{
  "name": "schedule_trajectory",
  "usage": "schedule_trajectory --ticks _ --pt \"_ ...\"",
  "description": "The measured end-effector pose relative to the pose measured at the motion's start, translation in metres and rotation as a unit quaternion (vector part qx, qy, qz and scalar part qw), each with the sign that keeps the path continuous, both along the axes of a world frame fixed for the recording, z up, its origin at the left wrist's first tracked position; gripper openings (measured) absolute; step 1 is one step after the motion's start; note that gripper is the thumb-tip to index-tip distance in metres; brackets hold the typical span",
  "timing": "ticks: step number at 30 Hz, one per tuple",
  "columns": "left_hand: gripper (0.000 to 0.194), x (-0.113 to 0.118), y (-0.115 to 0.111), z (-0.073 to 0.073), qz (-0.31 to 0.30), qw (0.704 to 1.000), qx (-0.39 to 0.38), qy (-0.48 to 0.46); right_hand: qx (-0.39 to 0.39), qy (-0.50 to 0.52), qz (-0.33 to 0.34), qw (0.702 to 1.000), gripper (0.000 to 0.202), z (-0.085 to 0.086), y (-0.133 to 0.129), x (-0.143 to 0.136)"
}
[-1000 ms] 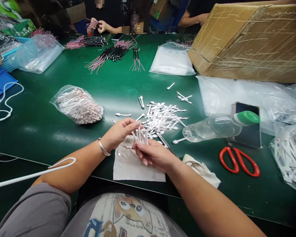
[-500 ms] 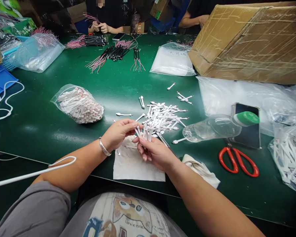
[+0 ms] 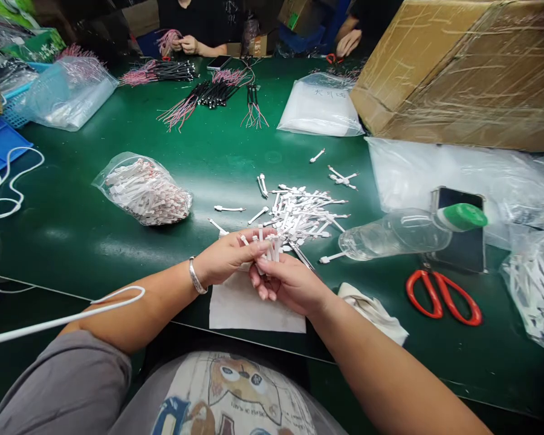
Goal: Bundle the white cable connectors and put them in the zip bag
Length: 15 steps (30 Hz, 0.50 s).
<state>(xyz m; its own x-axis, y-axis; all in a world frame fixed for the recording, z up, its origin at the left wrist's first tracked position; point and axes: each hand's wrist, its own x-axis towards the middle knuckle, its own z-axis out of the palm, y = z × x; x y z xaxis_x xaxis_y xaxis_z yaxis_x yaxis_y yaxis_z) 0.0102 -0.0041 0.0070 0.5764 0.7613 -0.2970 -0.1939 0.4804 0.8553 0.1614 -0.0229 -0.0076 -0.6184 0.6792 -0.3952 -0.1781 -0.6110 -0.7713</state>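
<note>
Several short white cables (image 3: 273,249) with small connectors stand bunched between my hands, above a white cloth (image 3: 256,311) at the table's front edge. My right hand (image 3: 290,278) is closed around the lower part of the bunch. From the left, my left hand (image 3: 226,257) has its thumb and fingers pinched on white cables at the bunch's side. Just beyond the hands spreads a loose pile of the same white cables (image 3: 301,211). Metal tweezers (image 3: 301,254) lie partly hidden behind my right hand.
A clear bag of white cables (image 3: 145,190) sits at left. On the right are a clear bottle (image 3: 394,235) with a green cap, red-handled scissors (image 3: 444,296), a phone (image 3: 462,254) and a folded cloth (image 3: 372,311). Two co-workers' hands (image 3: 348,43) show across the green table.
My left hand has moved slightly right and down, closer against the bunch in my right hand. Across the table, a co-worker's hand at right has moved lower, near red-handled scissors.
</note>
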Motion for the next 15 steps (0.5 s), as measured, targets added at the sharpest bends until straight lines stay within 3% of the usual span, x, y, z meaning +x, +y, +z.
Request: schedule_trajectory --ticks 4,12,15 --pt "0.043 -0.0005 -0.0009 -0.0011 0.015 1.0 -0.006 -0.026 -0.029 0.043 0.034 0.998 0.03 0.0043 0.0009 0.0025" --pt "0.046 0.002 -0.0019 -0.0049 0.07 0.994 -0.074 -0.043 -0.057 0.042 0.018 0.997 0.023 0.0063 0.0016 0.0026" --pt "0.045 0.0014 -0.0017 -0.0038 0.044 0.997 -0.057 -0.033 -0.06 0.034 0.015 0.997 0.023 0.0054 0.0017 0.003"
